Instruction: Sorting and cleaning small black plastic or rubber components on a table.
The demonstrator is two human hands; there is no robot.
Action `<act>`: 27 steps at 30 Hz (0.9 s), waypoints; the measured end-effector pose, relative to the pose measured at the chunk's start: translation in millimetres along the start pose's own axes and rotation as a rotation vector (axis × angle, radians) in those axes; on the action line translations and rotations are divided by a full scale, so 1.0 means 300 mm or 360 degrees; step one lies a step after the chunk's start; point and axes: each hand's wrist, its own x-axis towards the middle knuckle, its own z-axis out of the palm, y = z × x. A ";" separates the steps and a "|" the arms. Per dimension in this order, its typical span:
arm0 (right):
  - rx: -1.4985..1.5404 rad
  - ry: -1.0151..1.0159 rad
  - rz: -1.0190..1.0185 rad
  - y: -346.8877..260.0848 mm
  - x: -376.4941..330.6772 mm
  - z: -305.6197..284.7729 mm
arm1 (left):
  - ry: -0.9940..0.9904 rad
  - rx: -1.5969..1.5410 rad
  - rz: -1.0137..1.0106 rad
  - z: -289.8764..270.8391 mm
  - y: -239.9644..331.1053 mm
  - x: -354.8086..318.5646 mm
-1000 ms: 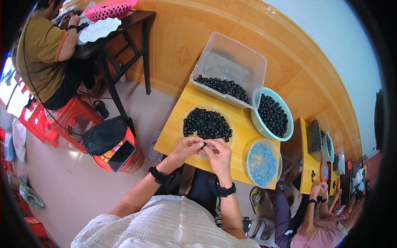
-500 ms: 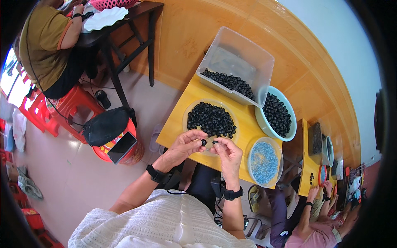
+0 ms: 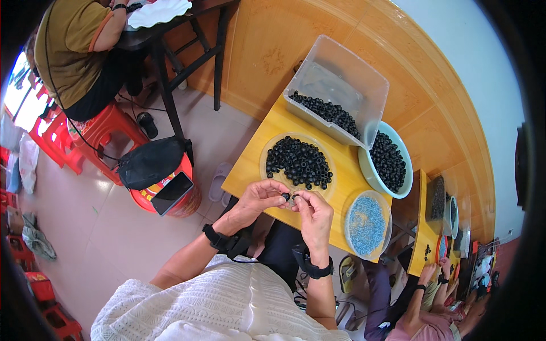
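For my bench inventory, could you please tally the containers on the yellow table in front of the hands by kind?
Clear rectangular bin with black pieces: 1
Clear round dish of black pieces: 1
Pale green bowl of black pieces: 1
Round dish of blue pieces: 1
Total: 4

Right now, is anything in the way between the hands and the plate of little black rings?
No. Both the left hand and right hand pinch a small black piece right at the near edge of the plate; nothing lies between.

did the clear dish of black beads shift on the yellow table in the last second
No. The clear dish of black beads sits at the same spot on the yellow table, beside the clear bin.
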 end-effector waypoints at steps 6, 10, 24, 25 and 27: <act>-0.0442 0.0012 -0.0311 -0.007 0.001 0.002 | -0.0002 0.0090 0.0059 0.012 0.006 0.006; -0.0616 0.0031 -0.0402 -0.012 -0.002 0.014 | -0.0025 0.0136 0.0114 0.009 0.001 0.003; -0.0587 -0.0031 -0.0133 -0.003 -0.019 0.015 | 0.0010 0.0323 0.0127 0.016 -0.021 -0.012; -0.0690 -0.0002 -0.0151 -0.016 -0.019 0.020 | 0.0041 0.0439 0.0156 0.019 -0.021 -0.013; -0.0793 0.0027 -0.0168 -0.024 -0.017 0.029 | 0.0073 0.0555 0.0184 0.026 -0.026 -0.009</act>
